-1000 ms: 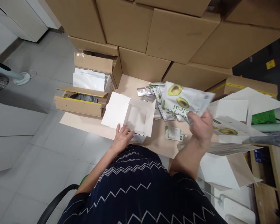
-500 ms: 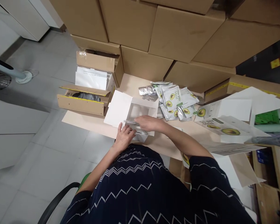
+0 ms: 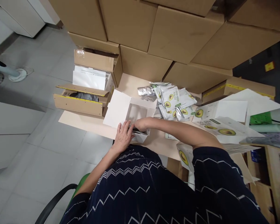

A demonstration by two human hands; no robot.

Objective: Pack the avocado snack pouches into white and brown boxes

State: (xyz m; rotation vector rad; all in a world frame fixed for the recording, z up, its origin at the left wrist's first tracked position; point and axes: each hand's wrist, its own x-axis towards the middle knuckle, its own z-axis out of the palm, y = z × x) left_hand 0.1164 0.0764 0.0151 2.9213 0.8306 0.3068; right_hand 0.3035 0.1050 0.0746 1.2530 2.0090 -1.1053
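Observation:
An open white carton (image 3: 140,137) lies on the table in front of me, its lid flap (image 3: 116,109) folded out to the left. My left hand (image 3: 124,135) rests on the carton's near left edge, fingers extended and holding nothing. Inside the carton is my right hand (image 3: 142,124), with curled fingers pointing down; their tips are hidden. Just below that hand shows the edge of a silvery sachet (image 3: 139,132). To the right of the carton lies a loose heap of avocado-printed sachets (image 3: 171,99), some with the silver side up.
Brown cardboard boxes (image 3: 172,34) are stacked along the back. At left stand opened brown cartons (image 3: 79,103) with white sheets (image 3: 90,79) in one. Unfolded printed cartons (image 3: 220,127) lie at right. A chair armrest (image 3: 53,200) is at lower left.
My right hand has gone lower into the carton, and the sachet that stood up at its fingers is now mostly out of sight. My left fingers have straightened along the edge.

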